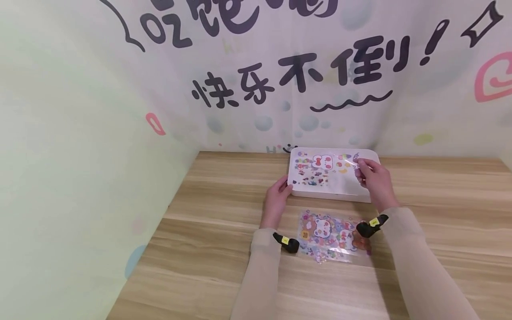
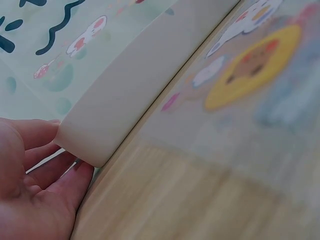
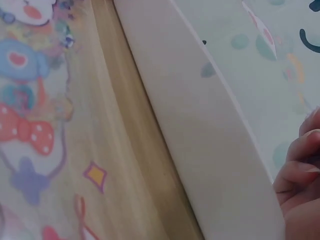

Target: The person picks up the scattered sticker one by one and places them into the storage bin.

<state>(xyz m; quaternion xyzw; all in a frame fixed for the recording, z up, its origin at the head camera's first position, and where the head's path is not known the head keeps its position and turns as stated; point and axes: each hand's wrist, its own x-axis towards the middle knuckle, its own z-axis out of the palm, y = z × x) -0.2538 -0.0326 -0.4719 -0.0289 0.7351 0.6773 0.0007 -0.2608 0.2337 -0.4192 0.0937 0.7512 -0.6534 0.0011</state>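
Note:
A white box (image 1: 320,193) with rounded corners lies near the back wall. Cartoon stickers on clear film (image 1: 322,162) cover much of its top. My left hand (image 1: 277,195) grips the box's near left corner; in the left wrist view, the fingers (image 2: 45,134) meet the corner's top edge and side wall. Over the right end of the box top, my right hand (image 1: 375,180) has curled fingers pinching at the right side of the clear sticker film. The right wrist view catches only the curled fingers (image 3: 302,165) at its edge, and what lies between their tips is hidden.
In front of the box, a clear sheet of crowded cartoon stickers (image 1: 322,229) lies on the wooden table (image 1: 216,222), under the right wrist's black strap (image 1: 372,225). Another black strap (image 1: 286,241) circles the left wrist. A printed cloth wall (image 1: 248,129) stands right behind the box.

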